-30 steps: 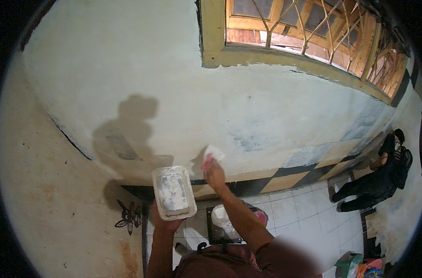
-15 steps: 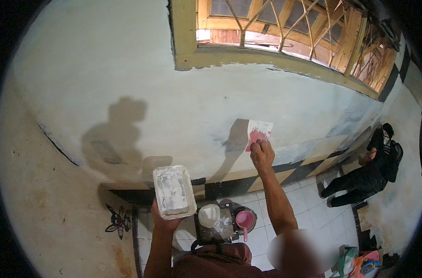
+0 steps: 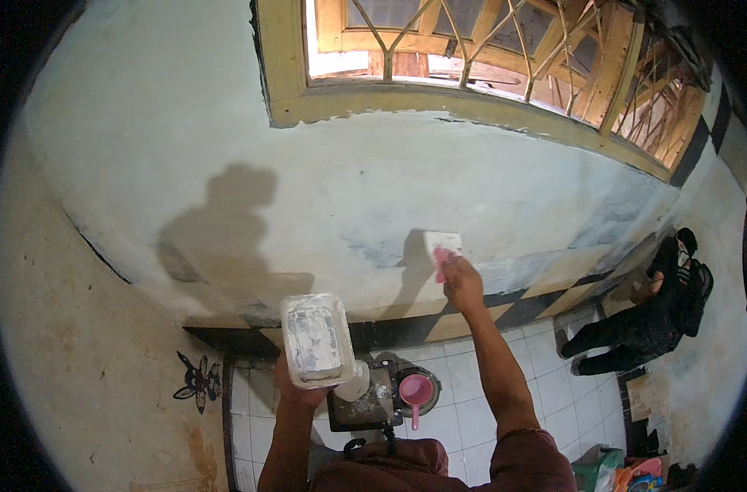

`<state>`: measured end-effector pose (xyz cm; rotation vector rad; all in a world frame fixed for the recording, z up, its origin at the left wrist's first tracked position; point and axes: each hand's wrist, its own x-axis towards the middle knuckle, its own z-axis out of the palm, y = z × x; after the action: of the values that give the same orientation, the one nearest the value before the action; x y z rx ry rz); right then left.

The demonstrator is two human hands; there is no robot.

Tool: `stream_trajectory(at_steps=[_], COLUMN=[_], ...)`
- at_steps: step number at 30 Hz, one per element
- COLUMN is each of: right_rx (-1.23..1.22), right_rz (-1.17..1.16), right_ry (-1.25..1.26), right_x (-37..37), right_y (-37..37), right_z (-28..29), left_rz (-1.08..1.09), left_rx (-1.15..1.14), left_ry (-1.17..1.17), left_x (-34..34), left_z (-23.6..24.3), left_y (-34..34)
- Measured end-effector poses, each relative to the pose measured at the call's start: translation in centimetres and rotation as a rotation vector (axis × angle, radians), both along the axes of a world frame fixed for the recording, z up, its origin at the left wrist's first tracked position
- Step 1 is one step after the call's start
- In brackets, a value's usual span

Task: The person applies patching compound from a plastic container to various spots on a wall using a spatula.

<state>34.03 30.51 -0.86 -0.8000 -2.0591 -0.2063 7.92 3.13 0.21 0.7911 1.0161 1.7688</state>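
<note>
My left hand [image 3: 304,395] grips a white plastic tub [image 3: 316,348] from beneath, its upper face smeared with white and grey filler. My right hand [image 3: 464,287] is closed around a pink putty spreader [image 3: 441,261] whose wide end is coated white. That end lies at the pale wall [image 3: 332,197], above the black-and-tan checked band; whether it touches cannot be made out. Bluish-grey patches show on the wall around the spreader. My fingertips are partly hidden behind the hand and tool.
Below stands a dusty dark stool [image 3: 373,406] with a white container [image 3: 354,384] on it. Beside it, a pink dipper [image 3: 415,390] rests over a round bucket. A barred window [image 3: 472,115] is above. At right a person in dark clothes [image 3: 652,316] stands near colourful items [image 3: 628,474].
The view has shifted, moving the window leftward in the picture. My right hand has brought the spreader a little down and right along the wall. The tub now partly covers the white container.
</note>
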Motion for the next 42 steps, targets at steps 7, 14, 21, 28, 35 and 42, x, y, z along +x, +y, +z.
stream_trajectory(at_steps=[7,14,21,28,35,42], right_rx=[-0.091,-0.154,-0.012,0.148,-0.201,-0.07], right_rz=[-0.316,0.047,0.1,-0.082,-0.085,-0.428], right_ry=[0.492,0.481,0.099,-0.249,0.176,0.601], right_x=[3.5,-9.7,-12.0,-1.6,3.4,5.7], right_y=[3.0,4.1,-5.0,3.7,0.2,6.3], right_z=[6.9,5.8,6.1,0.6,-1.5,6.2], left_rz=[-0.198,-0.154,-0.153,-0.197,-0.176,-0.113], left_rx=[0.033,0.053,0.073,0.057,0.092,0.049], left_ry=[-0.839,-0.807,-0.841,-0.833,-0.752,-0.685], left_x=[0.4,-0.6,-2.5,-0.3,-1.8,-1.4], left_z=[-0.3,-0.3,-0.7,-0.1,-2.0,-0.2], left_y=[0.0,0.1,-0.4,0.2,-0.2,-1.3])
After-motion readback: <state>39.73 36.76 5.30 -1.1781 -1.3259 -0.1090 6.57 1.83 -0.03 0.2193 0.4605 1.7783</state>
